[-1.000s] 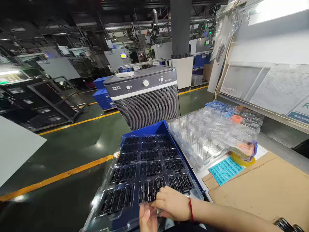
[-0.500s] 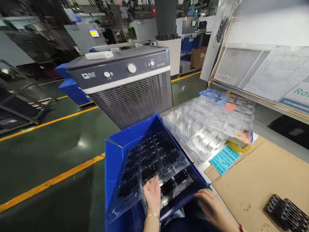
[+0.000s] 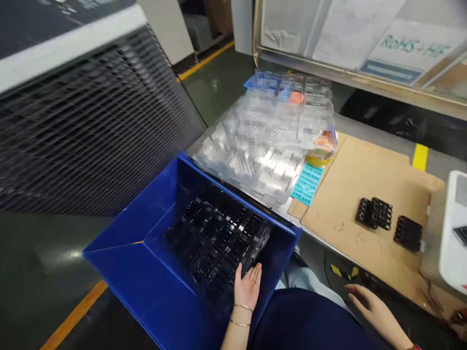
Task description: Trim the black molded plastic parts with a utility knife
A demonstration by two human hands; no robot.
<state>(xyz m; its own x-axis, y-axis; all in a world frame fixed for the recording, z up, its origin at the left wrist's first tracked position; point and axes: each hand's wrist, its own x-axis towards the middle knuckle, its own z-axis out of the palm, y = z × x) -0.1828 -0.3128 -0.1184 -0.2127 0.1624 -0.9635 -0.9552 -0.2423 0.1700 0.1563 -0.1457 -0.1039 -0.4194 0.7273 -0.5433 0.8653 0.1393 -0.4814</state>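
Observation:
My left hand (image 3: 248, 286) reaches into a blue plastic bin (image 3: 146, 272) beside my lap, fingers stretched flat against the near edge of a clear tray of black parts (image 3: 219, 238) lying inside it. It holds nothing. Low at the right, above my lap and under the table's edge, my right hand (image 3: 368, 304) hangs loose with its fingers spread and nothing in them. Several black parts (image 3: 374, 213) lie on the cardboard sheet (image 3: 365, 180) on the table.
A stack of clear plastic trays (image 3: 266, 141) sits at the table's left end, with a teal label sheet (image 3: 308, 183) and a yellow tape roll (image 3: 316, 158) beside it. A large grey cooler (image 3: 83, 116) stands close at the left. A white device (image 3: 454, 228) is at the right edge.
The view has swung down and right. The tray of black parts has sunk deeper into the blue bin. My right hand has left the bin and moved right, under the table edge.

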